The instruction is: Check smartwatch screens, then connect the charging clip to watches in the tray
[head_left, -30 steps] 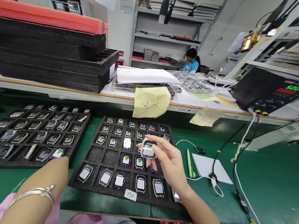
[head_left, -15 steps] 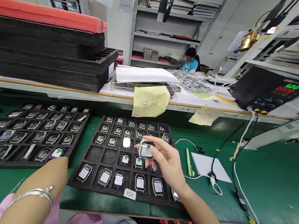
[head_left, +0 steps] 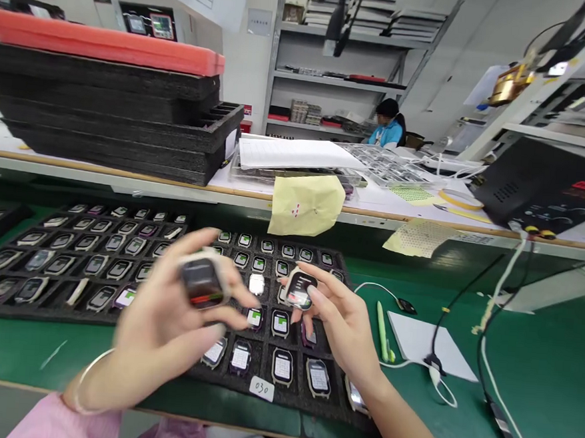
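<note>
We count one green workbench [head_left: 554, 344] bearing three black foam trays: centre tray [head_left: 266, 344], left tray [head_left: 55, 312], far-left tray [head_left: 17, 216]. Two hands raised: left hand [head_left: 164, 330] gripping one beige-framed smartwatch [head_left: 202, 283]; right hand [head_left: 343, 319], above the centre tray, pinching one pale-framed smartwatch [head_left: 301, 290] between thumb and fingers. One label [head_left: 262, 388], "030". We note: left hand blurred; far-left tray cut off; centre-tray cells partly hidden behind both hands, so we cannot total its watches [head_left: 282, 366].

Bright light, strong blur on left hand [head_left: 159, 336]
</note>
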Motion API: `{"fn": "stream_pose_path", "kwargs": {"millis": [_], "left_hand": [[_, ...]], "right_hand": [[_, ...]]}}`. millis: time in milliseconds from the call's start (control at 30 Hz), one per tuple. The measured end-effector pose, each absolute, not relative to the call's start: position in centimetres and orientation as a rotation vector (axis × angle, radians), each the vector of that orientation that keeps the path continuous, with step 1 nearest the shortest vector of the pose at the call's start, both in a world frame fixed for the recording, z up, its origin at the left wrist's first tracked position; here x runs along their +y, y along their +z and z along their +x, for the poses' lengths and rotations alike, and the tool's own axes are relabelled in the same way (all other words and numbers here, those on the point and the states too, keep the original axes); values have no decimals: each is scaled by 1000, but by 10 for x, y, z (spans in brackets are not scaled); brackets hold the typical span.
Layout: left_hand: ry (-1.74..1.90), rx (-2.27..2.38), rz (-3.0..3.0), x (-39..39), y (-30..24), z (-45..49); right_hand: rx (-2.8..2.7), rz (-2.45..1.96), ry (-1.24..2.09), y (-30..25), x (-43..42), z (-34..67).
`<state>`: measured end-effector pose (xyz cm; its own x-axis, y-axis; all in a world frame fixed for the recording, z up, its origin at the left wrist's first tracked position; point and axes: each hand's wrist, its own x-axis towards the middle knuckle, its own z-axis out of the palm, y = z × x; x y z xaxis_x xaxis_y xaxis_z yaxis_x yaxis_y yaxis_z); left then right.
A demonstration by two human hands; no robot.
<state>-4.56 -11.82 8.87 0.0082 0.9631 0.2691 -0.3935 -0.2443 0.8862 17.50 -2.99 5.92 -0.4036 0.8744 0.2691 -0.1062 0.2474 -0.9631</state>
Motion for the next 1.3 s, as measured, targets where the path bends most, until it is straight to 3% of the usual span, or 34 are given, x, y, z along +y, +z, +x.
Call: {"fn": "stream_pose_path", "kwargs": {"millis": [233, 933, 1300], "left_hand": [[1366, 633, 1102, -67, 66, -26], [1354, 487, 1046, -63, 56, -30], [1384, 665, 1149, -64, 61, -26]], "right_hand": [[-1561, -805, 1289, 59, -23, 178], [-1602, -727, 1345, 65, -27, 177], [-1604, -675, 1406, 59, -27, 176]]}}
